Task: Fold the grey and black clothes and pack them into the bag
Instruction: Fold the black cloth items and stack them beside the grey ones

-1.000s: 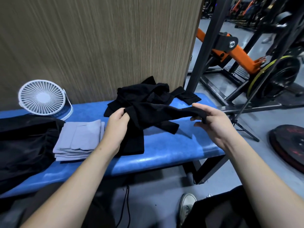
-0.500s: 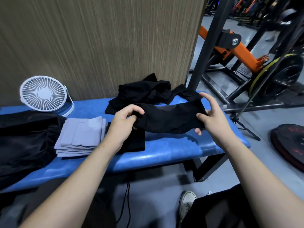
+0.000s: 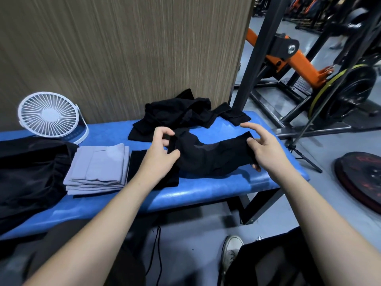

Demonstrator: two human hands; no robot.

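Observation:
A black garment (image 3: 208, 156) is stretched between my two hands just above the blue bench (image 3: 206, 190). My left hand (image 3: 160, 153) pinches its left end, and my right hand (image 3: 261, 149) grips its right end with the thumb underneath. Behind it lies a crumpled pile of black clothes (image 3: 181, 114). A folded black piece (image 3: 136, 164) rests under my left wrist. Beside it sits a neat stack of folded grey clothes (image 3: 99, 168). The black bag (image 3: 26, 172) lies at the bench's left end.
A white desk fan (image 3: 49, 116) stands at the back left against a wood-grain panel (image 3: 123, 48). Black and orange gym frames (image 3: 288, 58) and weight plates (image 3: 360, 180) fill the right. A cable and my shoe (image 3: 231, 250) are on the floor below.
My hands have spread the black garment out flat and lowered it toward the bench. The right hand has shifted its grip to the piece's end.

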